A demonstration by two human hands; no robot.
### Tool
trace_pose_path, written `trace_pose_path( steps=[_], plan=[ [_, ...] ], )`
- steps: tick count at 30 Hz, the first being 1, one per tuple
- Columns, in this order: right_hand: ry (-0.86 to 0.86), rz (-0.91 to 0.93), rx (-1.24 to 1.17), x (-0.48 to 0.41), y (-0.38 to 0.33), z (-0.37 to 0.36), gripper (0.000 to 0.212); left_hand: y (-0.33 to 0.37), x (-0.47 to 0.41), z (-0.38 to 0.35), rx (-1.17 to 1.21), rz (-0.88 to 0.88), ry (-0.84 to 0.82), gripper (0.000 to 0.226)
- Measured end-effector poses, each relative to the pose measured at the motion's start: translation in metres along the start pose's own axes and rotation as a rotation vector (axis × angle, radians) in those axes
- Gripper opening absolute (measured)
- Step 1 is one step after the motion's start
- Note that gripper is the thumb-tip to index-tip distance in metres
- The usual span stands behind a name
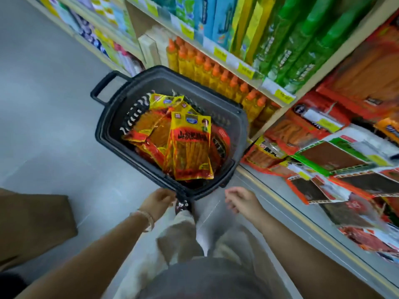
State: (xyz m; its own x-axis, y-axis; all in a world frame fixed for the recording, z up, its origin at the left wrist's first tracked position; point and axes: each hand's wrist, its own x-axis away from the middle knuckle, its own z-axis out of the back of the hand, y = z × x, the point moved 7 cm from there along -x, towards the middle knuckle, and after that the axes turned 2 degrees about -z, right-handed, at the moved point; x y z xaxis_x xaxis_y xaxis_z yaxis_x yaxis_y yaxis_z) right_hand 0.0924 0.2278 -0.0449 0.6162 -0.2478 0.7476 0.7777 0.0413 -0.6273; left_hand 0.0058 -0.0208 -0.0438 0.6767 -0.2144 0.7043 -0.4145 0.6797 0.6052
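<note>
basket (pixel 103 128) sits on the floor in the middle of the frame, and it's well loaded: a heap of yellow-and-red snack packets (pixel 190 152) piled inside, one standing up against the near side. so the gathering looks largely done. whether more come off the shelf packs (pixel 323 152) at the right of the frame, can't say.

now the hands, both low in the frame just under the basket's near rim. left hand (pixel 158 201) is right at that rim, fingers curled toward it, touching or gripping i cannot tell, it's blurred there. right hand (pixel 240 200) hangs just beside the rim's lower right corner, fingers loosely bent and apart, holding nothing. the packets lie above both hands in the picture, out of the fingers' touch.
</note>
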Motion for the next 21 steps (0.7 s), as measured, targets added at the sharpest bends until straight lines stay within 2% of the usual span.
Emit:
trace_pose_path(
  steps=[3, 8, 12, 16, 18, 21],
  plan=[
    [-0.007, 0.028, -0.109, -0.036, -0.049, -0.026, 0.010, 0.016, -0.025, 0.030, 0.073, -0.023, 0.020, 0.018],
    [0.017, -0.034, -0.166, -0.106, -0.082, -0.046, 0.032, 0.024, -0.065, 0.056, 0.271, 0.042, 0.090, 0.020],
    [0.100, -0.168, -0.036, -0.157, -0.078, -0.048, 0.070, 0.023, -0.088, 0.065, 0.372, 0.077, 0.148, 0.018],
    [0.191, -0.279, 0.018, -0.194, -0.067, -0.047, 0.092, 0.018, -0.106, 0.062, 0.458, 0.125, 0.132, 0.017],
    [0.161, -0.370, -0.009, -0.203, -0.056, -0.055, 0.096, 0.015, -0.114, 0.063, 0.505, 0.170, 0.136, 0.017],
    [0.138, -0.337, 0.037, -0.205, -0.051, -0.064, 0.077, 0.017, -0.124, 0.065, 0.570, 0.213, 0.142, 0.015]
  ],
)
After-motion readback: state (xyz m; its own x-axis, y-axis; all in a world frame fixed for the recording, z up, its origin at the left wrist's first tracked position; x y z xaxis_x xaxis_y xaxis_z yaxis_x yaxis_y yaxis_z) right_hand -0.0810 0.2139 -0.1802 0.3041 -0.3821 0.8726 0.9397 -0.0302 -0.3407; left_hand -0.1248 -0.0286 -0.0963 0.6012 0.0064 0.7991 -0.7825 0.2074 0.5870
